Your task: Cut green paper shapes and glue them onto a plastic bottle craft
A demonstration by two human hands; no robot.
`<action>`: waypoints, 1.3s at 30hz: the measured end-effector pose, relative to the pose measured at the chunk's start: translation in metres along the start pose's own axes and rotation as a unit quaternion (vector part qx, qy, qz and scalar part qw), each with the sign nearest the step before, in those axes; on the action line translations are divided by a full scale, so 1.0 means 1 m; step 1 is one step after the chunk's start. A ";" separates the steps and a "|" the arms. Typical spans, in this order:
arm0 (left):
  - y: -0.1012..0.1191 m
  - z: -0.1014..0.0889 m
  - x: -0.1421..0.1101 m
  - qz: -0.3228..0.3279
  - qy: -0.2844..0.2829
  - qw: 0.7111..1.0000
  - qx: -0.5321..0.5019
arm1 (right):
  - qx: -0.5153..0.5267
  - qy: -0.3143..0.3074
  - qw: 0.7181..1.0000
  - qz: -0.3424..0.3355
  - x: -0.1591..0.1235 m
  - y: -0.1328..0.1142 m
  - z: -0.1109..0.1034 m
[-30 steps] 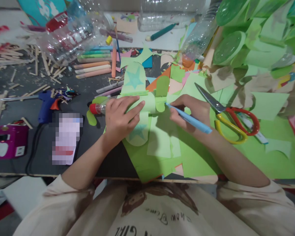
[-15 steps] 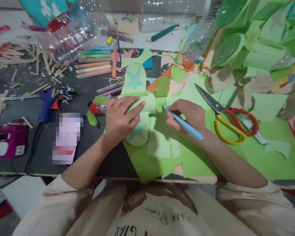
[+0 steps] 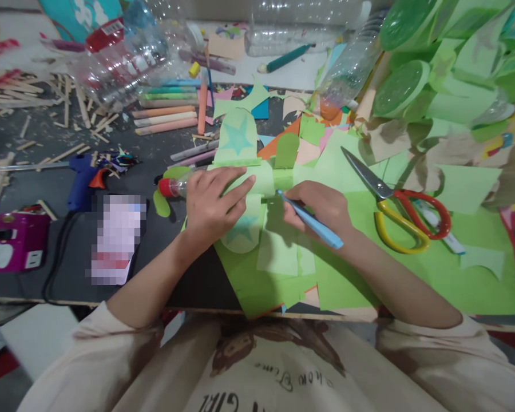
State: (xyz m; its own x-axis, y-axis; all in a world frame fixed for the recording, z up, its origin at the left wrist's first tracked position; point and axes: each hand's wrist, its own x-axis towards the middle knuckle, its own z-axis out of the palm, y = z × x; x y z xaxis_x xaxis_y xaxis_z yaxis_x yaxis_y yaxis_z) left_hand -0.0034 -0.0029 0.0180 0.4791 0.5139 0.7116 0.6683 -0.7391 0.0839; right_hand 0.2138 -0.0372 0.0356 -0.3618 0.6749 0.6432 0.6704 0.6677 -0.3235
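Observation:
A clear plastic bottle (image 3: 179, 187) with a red cap lies on its side, its body wrapped in pale green paper (image 3: 264, 177). My left hand (image 3: 217, 200) curves over the bottle and presses on it, its fingers somewhat spread. Rounded paper wings stick out above and below, the upper wing (image 3: 237, 134) bearing a blue-green star. Small green paper ovals sit by the cap. At the bottle's right end, a darker green rounded flap (image 3: 286, 150) stands up. My right hand (image 3: 320, 209) pinches a light blue marker (image 3: 313, 220), its tip close to the bottle's lower right end.
Red-and-yellow-handled scissors (image 3: 401, 212) lie open on green paper at right. A blue glue gun (image 3: 80, 180), a phone (image 3: 119, 237) and a purple box (image 3: 15, 243) are at left. Markers (image 3: 167, 117), plastic bottles (image 3: 300, 40) and wooden sticks (image 3: 15, 94) fill the back.
My right hand has shifted slightly left and down with the marker, whose tip moved from the small lower flap toward the bottle's lower right end. My left hand stays on the bottle.

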 end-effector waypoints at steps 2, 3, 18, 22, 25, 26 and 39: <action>-0.001 0.000 -0.001 -0.009 -0.016 1.000 -0.001 | 0.014 -0.001 1.000 0.007 0.002 -0.001 -0.003; -0.001 0.000 -0.002 -0.014 -0.024 1.000 -0.001 | 0.031 -0.005 0.999 0.016 0.004 -0.002 -0.006; 0.000 -0.002 -0.004 -0.015 -0.036 0.999 0.003 | 0.285 -0.008 0.908 0.308 0.016 -0.001 -0.017; 0.000 -0.004 -0.005 -0.028 -0.063 0.998 -0.002 | 0.265 -0.003 0.910 0.319 0.015 -0.001 -0.015; 0.000 -0.005 -0.005 -0.042 -0.075 0.996 -0.026 | 0.255 0.003 0.913 0.320 0.014 -0.001 -0.014; 0.000 -0.006 -0.005 -0.053 -0.086 0.994 -0.031 | 0.254 0.002 0.913 0.320 0.014 -0.001 -0.014; 0.001 -0.005 -0.004 -0.054 -0.077 0.995 -0.025 | 0.183 -0.040 0.955 0.229 0.014 0.001 -0.017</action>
State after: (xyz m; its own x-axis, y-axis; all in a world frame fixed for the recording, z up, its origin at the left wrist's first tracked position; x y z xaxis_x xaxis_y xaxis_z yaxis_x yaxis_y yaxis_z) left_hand -0.0075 -0.0082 0.0187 0.4902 0.6499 0.5808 0.6931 -0.6947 0.1923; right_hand 0.2210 -0.0326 0.0561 -0.1421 0.9348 0.3256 0.5043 0.3514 -0.7888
